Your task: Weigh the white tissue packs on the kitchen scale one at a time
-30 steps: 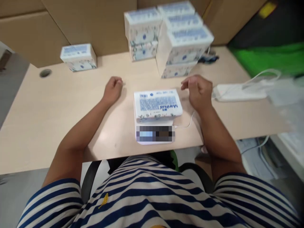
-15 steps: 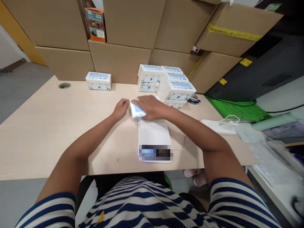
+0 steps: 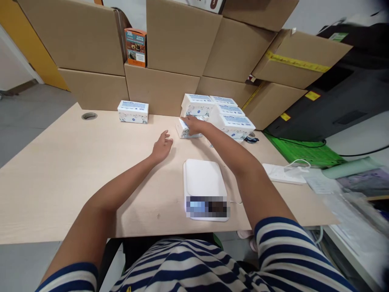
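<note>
My right hand (image 3: 193, 125) reaches forward over a white tissue pack (image 3: 184, 132) with a blue-and-floral print and grips it from above. This pack rests at the front of a stacked tissue pack (image 3: 199, 106). More tissue packs (image 3: 237, 126) are grouped to the right, partly behind my right forearm. My left hand (image 3: 162, 148) hovers just left of the gripped pack, fingers apart, holding nothing. Nearer to me lies a white digital scale (image 3: 204, 178) with a bare top; its display is blurred out.
A single tissue pack (image 3: 133, 112) sits at the back left near a cable hole (image 3: 89, 116). Cardboard boxes (image 3: 164, 91) wall off the desk's rear. On the right are a power strip (image 3: 284, 173) and a green crate (image 3: 304, 150).
The tissue pack has moved off the far end of the scale to the stack behind, under my right hand. My left hand's fingers have spread. The camera view has shifted.
</note>
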A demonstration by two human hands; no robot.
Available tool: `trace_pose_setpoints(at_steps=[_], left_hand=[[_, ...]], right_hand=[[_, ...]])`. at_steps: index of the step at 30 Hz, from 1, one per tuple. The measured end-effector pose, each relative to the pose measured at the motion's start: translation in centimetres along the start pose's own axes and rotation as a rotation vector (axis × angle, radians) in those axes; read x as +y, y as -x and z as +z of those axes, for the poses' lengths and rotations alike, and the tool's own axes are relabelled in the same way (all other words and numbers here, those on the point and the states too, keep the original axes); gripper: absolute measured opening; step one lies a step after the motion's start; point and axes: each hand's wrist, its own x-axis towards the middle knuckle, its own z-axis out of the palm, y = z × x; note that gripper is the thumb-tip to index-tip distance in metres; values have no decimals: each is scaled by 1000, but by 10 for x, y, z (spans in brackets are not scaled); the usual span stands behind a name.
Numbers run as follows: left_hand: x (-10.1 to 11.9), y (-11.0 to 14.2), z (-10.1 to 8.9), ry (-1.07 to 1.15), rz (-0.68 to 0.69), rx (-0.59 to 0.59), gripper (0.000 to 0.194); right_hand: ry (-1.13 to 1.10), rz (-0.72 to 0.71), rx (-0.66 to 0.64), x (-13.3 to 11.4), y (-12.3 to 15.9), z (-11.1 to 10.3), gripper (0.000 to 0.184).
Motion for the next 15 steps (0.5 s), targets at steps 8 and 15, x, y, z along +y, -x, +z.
trace_pose_setpoints(at_steps=[8, 15], left_hand=[[3, 2, 1, -32, -10, -6, 58], [11, 5, -1, -68, -26, -21, 56]], right_hand=[[79, 102, 16, 12, 7, -4, 101], [76, 184, 22, 16, 10, -7, 54]])
